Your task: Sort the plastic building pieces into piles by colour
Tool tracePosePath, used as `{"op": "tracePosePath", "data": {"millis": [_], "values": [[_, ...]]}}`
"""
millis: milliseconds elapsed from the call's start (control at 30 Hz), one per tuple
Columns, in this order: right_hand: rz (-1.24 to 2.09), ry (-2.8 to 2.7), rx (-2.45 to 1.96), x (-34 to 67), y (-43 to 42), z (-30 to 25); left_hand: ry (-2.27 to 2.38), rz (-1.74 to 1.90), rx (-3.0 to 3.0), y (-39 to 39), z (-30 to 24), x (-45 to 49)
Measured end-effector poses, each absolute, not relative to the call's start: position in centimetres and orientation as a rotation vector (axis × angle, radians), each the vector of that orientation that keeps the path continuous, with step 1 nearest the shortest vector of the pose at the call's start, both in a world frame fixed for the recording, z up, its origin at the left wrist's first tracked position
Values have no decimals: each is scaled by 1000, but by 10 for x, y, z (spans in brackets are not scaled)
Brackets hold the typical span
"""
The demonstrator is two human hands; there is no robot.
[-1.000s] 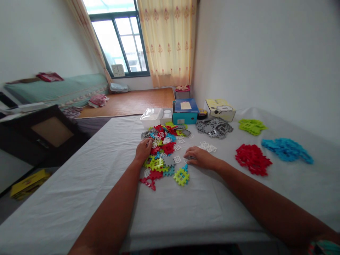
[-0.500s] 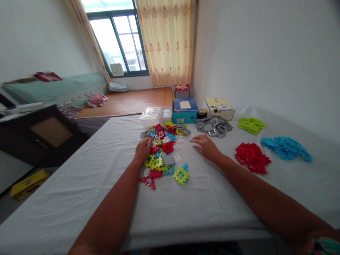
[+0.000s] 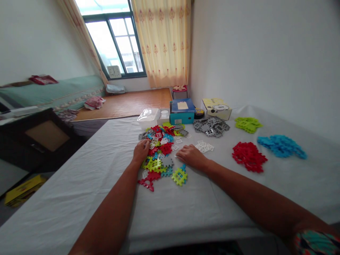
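A mixed heap of red, green, blue, grey and white plastic interlocking tiles lies on the white cloth-covered table. My left hand rests on the heap's left edge, fingers curled over the tiles. My right hand lies palm down at the heap's right edge, fingers bent onto the cloth beside a small white tile. Just beyond it sits a small cluster of white window tiles. Sorted piles lie to the right: grey, green, red and blue.
At the table's far edge stand a clear plastic tub, a blue box and a yellow cartoon box. The white wall runs along the right. A dark cabinet and a bed are on the left, a window behind.
My right hand reached out to the right toward the white tile cluster, then came back to the heap's right edge. My left hand stayed on the heap. The camera shifted slightly right.
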State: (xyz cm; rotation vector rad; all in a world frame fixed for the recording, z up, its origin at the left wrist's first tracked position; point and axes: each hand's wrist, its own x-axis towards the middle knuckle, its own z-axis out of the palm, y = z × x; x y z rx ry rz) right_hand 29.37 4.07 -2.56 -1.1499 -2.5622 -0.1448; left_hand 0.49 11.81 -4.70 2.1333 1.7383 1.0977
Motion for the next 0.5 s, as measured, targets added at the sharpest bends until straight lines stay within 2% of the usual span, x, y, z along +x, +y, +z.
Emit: {"op": "tracePosePath", "data": {"millis": [200,500], "values": [[-188,-2269,-1535,345,56,-21,1738,1109,2138,117,-45,6],[-60,-2394,-1564,348,101,-28,1722,1115,2119,115,-43,8]]}}
